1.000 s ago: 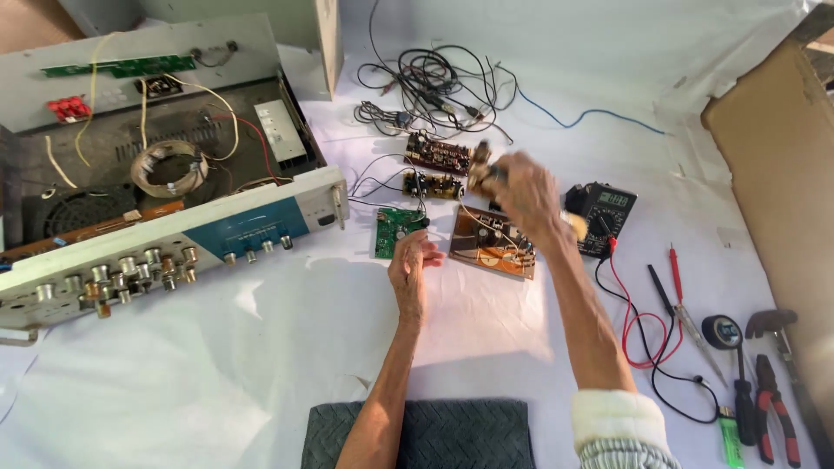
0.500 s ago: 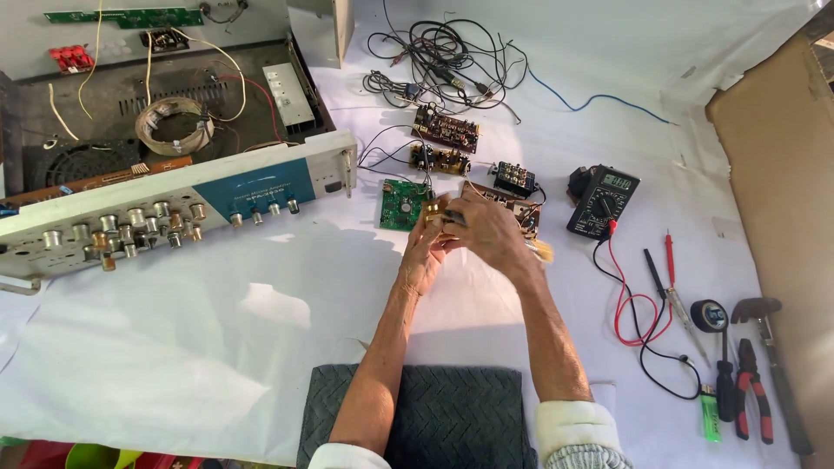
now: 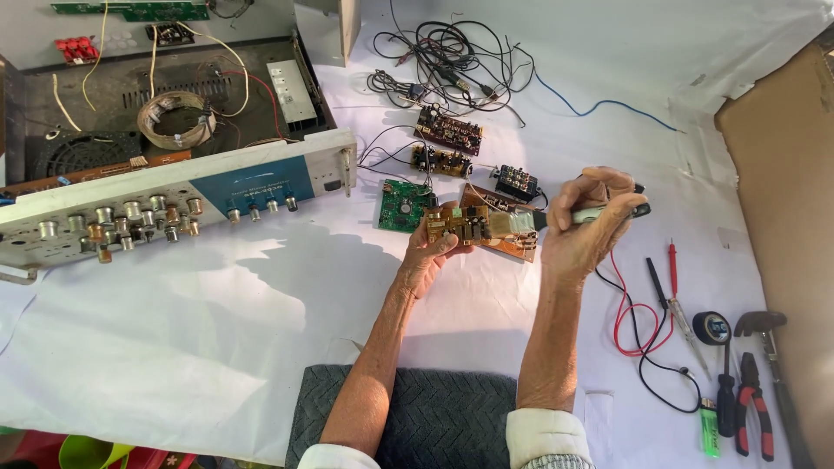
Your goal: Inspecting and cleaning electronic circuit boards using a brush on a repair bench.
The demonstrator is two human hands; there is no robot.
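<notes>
White cloth [image 3: 174, 347] covers the whole work surface, with a dark grey mat [image 3: 417, 417] at the near edge under the person's forearms. Just above the cloth, near the middle, the left hand [image 3: 426, 260] holds a small brown circuit board [image 3: 460, 226] by its lower edge, fingers curled under it and thumb on the near side, so the parts face up. The right hand [image 3: 586, 230] is closed round a slim pen-like tool [image 3: 599, 211] whose tip points at the board's right end; whether it touches cannot be told.

The board looks light and stiff, yet fragile: its soldered parts and thin leads would bend or crack under pressure, so the bare edges are the safest place to hold it, as the left hand does now.

Behind it lie a green board [image 3: 401, 206], two more small boards [image 3: 447, 130] and a tangle of black cables [image 3: 443, 61]. An opened amplifier [image 3: 174, 139] sits to the left, its knobbed front panel [image 3: 174, 208] tilted forward. To the right lie red and black test leads [image 3: 638, 321], a roll of black tape [image 3: 717, 328], a green lighter [image 3: 710, 427] and red-handled pliers [image 3: 751, 408].
</notes>
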